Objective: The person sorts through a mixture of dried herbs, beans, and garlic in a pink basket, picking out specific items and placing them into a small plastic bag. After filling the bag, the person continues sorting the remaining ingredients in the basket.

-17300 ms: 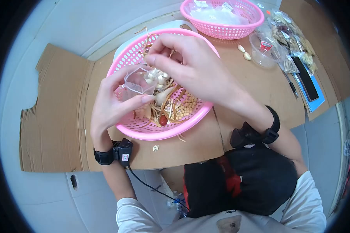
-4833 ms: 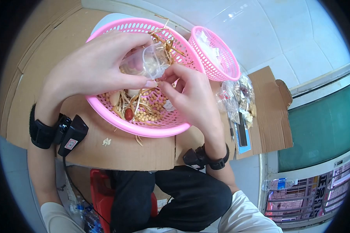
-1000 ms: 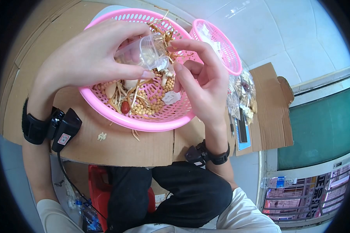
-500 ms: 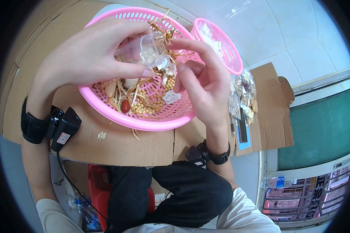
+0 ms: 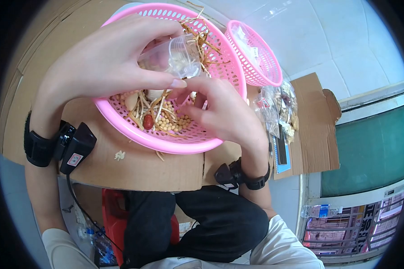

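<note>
Nothing can be read with certainty: the white sticker (image 5: 74,159) on the black wrist device (image 5: 80,142) carries a red mark and print too small to read, the red-and-white label (image 5: 261,103) on a clear packet (image 5: 270,117) is blurred, and the signboard (image 5: 373,220) at the lower right shows large characters (cut off, not legible)

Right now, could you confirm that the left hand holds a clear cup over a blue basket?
Not quite: in the head view the basket is pink, not blue. The left hand does hold the cup over it.
</note>
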`<control>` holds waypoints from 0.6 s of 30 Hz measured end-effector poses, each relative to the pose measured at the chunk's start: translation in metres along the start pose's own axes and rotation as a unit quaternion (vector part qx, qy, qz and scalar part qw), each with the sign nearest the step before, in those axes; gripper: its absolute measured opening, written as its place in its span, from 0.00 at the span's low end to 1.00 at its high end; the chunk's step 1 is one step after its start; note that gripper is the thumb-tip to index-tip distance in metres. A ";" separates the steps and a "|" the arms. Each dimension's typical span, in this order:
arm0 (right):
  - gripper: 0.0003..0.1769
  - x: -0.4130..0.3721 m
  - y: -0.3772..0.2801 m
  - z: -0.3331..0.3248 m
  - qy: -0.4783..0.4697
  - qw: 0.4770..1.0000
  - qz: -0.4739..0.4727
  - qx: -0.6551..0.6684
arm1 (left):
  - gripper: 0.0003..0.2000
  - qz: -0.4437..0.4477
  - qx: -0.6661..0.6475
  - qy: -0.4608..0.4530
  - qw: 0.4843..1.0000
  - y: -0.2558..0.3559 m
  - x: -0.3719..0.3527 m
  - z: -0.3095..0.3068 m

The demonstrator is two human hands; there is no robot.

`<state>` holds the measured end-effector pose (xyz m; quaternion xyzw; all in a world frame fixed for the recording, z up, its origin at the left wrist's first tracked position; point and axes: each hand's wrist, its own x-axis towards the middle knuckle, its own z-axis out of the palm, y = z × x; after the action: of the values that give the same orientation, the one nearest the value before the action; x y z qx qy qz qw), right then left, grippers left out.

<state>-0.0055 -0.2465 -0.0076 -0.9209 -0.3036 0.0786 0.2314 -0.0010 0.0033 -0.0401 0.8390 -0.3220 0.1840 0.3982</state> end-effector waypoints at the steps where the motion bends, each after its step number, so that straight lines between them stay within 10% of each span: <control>1: 0.12 0.001 0.004 0.002 -0.015 1.000 -0.014 -0.017 | 0.32 -0.001 0.000 0.000 1.000 0.003 0.002 -0.003; 18: 0.11 0.005 0.005 0.001 -0.103 0.994 -0.028 -0.032 | 0.24 -0.044 -0.017 -0.098 0.994 0.015 0.012 -0.012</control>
<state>0.0009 -0.2471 -0.0108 -0.9060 -0.3536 0.1568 0.1717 -0.0033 0.0007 -0.0177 0.8596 -0.3254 0.0775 0.3862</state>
